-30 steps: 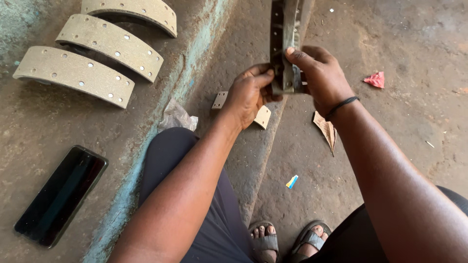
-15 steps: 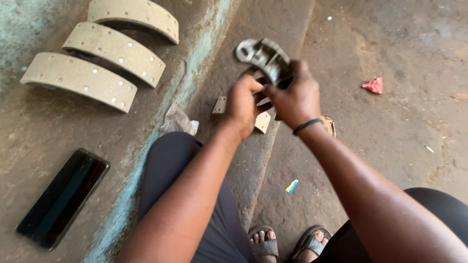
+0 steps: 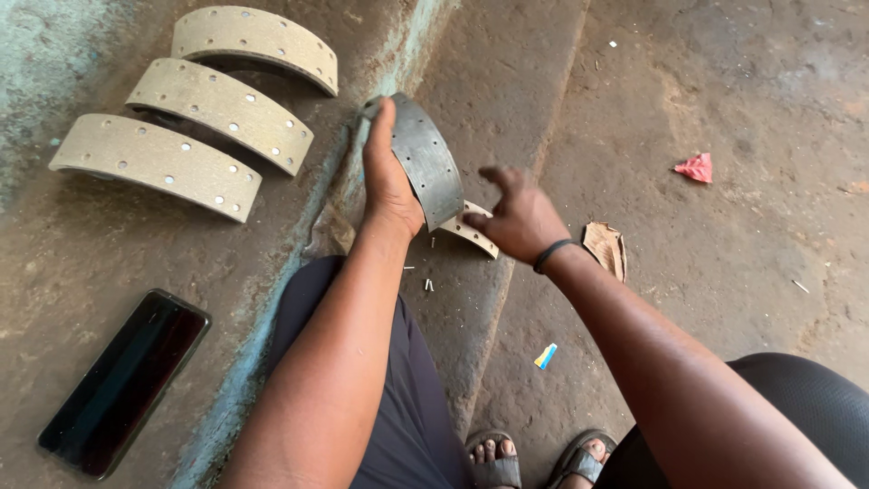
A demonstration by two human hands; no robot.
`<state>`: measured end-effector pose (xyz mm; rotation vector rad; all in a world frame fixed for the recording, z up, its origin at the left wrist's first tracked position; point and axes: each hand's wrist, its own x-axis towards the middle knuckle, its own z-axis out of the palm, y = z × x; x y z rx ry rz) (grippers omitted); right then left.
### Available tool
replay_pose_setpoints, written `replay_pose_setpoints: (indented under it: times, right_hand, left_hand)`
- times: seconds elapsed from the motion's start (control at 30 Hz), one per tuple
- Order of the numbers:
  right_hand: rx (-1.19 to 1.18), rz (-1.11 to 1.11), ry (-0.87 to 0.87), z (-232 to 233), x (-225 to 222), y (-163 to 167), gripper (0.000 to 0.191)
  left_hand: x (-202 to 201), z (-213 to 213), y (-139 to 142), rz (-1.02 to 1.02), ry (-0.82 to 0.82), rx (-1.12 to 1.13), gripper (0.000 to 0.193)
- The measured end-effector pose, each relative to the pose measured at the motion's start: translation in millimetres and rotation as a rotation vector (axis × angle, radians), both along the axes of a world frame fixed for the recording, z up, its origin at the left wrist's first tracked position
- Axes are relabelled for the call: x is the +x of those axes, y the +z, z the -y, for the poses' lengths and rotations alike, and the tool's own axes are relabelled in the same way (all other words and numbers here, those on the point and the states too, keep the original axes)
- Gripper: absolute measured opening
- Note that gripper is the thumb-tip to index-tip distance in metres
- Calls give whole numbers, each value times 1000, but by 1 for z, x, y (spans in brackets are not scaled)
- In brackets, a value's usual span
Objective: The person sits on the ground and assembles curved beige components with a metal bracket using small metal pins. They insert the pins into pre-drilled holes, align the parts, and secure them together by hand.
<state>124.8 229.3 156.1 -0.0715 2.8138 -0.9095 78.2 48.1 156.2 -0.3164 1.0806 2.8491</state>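
Against left palm (image 3: 389, 186), bare brake shoe (image 3: 425, 163), seemingly gripped

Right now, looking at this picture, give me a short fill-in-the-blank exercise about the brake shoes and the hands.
1. The left hand grips a bare grey metal brake shoe, while the right hand is ____.
2. ____ lined brake shoes lie in a row on the ledge.
3. The black phone lies with its screen facing ____.
4. The small scrap on the floor is ____.

Missing words: open; three; up; red
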Motion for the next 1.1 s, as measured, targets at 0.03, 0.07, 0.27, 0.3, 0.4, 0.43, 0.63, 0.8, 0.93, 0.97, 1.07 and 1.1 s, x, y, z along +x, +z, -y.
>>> replay_pose_setpoints:
  times: [0.03,0.07,0.27,0.3,0.4,0.43,0.63,0.8,0.93,0.97,1.07,1.1]
  right_hand:
    - [12,-65,60,2,2,-6,80]
    - [22,-130,121,5,4,-11,83]
    - [287,-65,199,20,16,-37,76]
    - [309,-73,199,20,16,-39,66]
    - [226,-128,160,16,13,-40,62]
    - [219,-120,120,13,10,-39,64]
    - [66,-20,-274,-4,-8,-18,55]
    - [57,-330,-324,-10,-6,14,69]
    - [-237,-215,-403,5,10,30,69]
    - [-245,-226,-371,9,15,33,69]
    - [-273,-267,-308,18,25,39,68]
    - [-283,-283,-291,19,27,40,67]
  left_hand:
    - [-1,1,0,-24,20,-72,76]
    - [-1,1,0,-43,27,-57,73]
    - [2,-2,-7,-181,-67,77,58]
    - [1,-2,-7,-175,-82,86,56]
    - [1,1,-5,-213,-19,90,57]
    - [1,2,-3,-236,20,85,58]
    - [2,4,5,-213,89,19,82]
    - [-1,-2,1,-152,23,-21,93]
    - [-4,-9,-2,-178,36,-84,100]
    - [-5,-11,-2,-178,30,-47,99]
    - [-4,-16,-4,-187,3,32,98]
    - [-3,-17,-4,-200,-9,39,97]
